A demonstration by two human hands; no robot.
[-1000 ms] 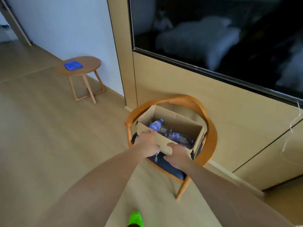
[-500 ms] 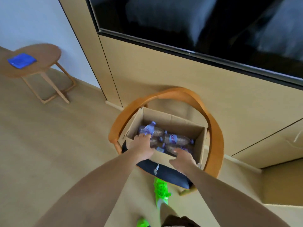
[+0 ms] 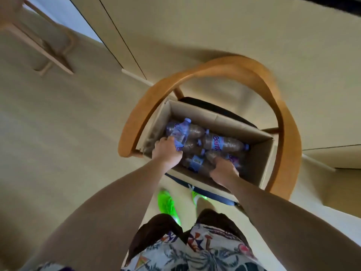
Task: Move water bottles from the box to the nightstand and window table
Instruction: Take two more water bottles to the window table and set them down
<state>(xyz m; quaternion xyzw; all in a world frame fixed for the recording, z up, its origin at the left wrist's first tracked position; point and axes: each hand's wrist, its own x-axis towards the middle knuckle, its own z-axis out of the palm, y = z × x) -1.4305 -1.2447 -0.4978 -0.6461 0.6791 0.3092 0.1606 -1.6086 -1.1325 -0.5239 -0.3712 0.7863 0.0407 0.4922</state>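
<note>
- The box (image 3: pixel 261 153) sits on a chair (image 3: pixel 279 98), its curved wooden back ringing it.
- Left hand (image 3: pixel 167 153) grips a raised bottle (image 3: pixel 180 132); right hand (image 3: pixel 224 170) curls over a lying bottle (image 3: pixel 199 163) — grasp unclear.

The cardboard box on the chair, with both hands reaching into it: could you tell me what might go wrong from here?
1. The cardboard box sits on the chair seat; a hard pull might shift or tip it.
2. The left hand holds the upper bottle low on its body, so the grip may slip.
3. The right hand reaches among piled bottles; lifting one could roll the others.
</note>
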